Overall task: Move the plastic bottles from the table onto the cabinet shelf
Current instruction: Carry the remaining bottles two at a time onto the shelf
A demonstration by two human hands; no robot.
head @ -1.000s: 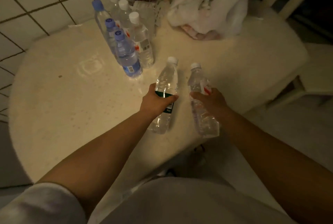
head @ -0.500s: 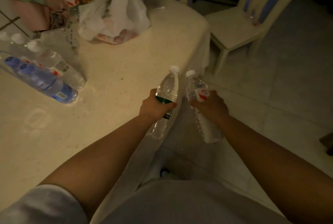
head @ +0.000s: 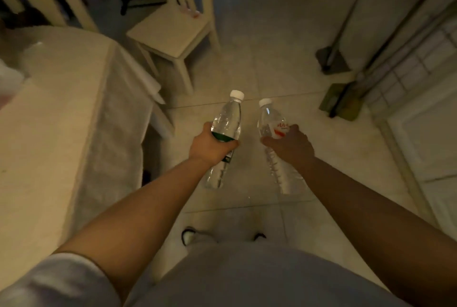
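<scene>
Bottles in transit: my left hand (head: 212, 144) grips the green-label bottle (head: 226, 131), my right hand (head: 290, 144) the red-label bottle (head: 273, 128), over floor right of the tabletop (head: 49, 118); next I must find the cabinet shelf.

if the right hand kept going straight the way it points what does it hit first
Probably nothing soon: the right hand, gripping its bottle, points over bare floor. Depth is unclear.

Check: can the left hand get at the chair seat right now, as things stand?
Probably not. The left hand already grips the green-label bottle, so it has no free fingers, and the chair stands well ahead across open floor, beyond the table corner. The path itself looks unobstructed.
</scene>
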